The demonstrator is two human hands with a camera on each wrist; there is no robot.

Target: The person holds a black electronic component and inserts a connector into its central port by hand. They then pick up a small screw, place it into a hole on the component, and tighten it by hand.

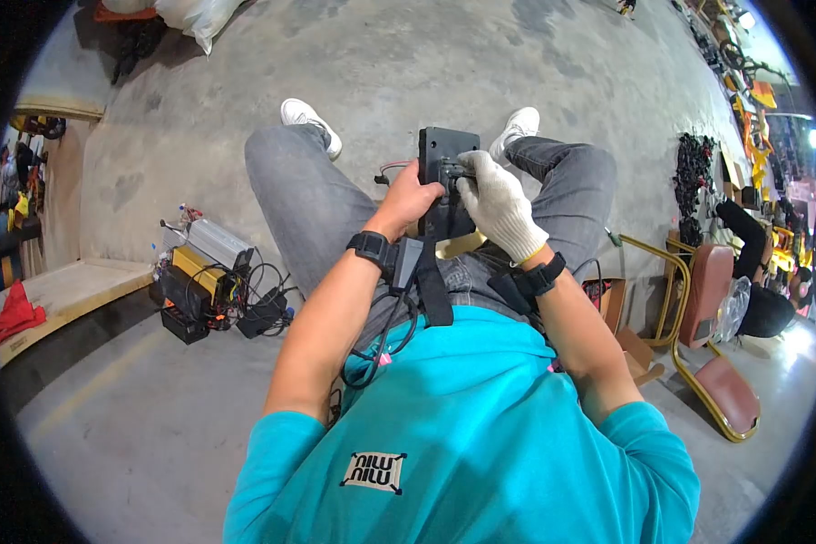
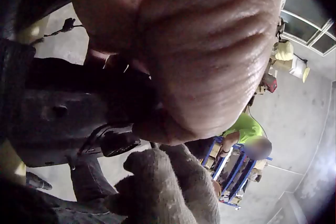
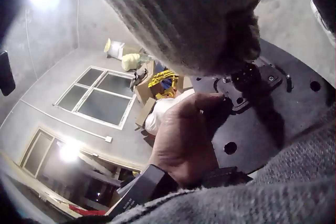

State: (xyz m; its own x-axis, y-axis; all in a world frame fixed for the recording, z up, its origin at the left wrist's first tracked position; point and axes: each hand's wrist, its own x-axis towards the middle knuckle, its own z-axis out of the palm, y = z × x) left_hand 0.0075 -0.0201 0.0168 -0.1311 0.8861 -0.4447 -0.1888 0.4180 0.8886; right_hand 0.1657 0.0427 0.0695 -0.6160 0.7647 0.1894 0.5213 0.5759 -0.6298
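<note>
A flat black case (image 1: 451, 140) with round holes stands tilted between the person's thighs. The bare left hand (image 1: 410, 199) grips its left side, the thumb lying on the face beside a raised black fitting (image 3: 273, 78). In a white knit glove, the right hand (image 1: 503, 208) pinches a small dark part (image 3: 245, 79) at that fitting; the glove hides much of it, and I cannot tell its kind. A thin red wire (image 1: 394, 165) ends in a black plug left of the case. The gloved fingers (image 2: 152, 182) come close under the left thumb in the left wrist view.
Silver and yellow electronic boxes (image 1: 213, 243) with tangled cables sit on the floor at left, near a wooden platform (image 1: 82, 281) with a red cloth (image 1: 18, 313). To the right are a chair (image 1: 727, 399) and an open cardboard box (image 1: 639, 355). Another person (image 2: 244, 129) is in the background.
</note>
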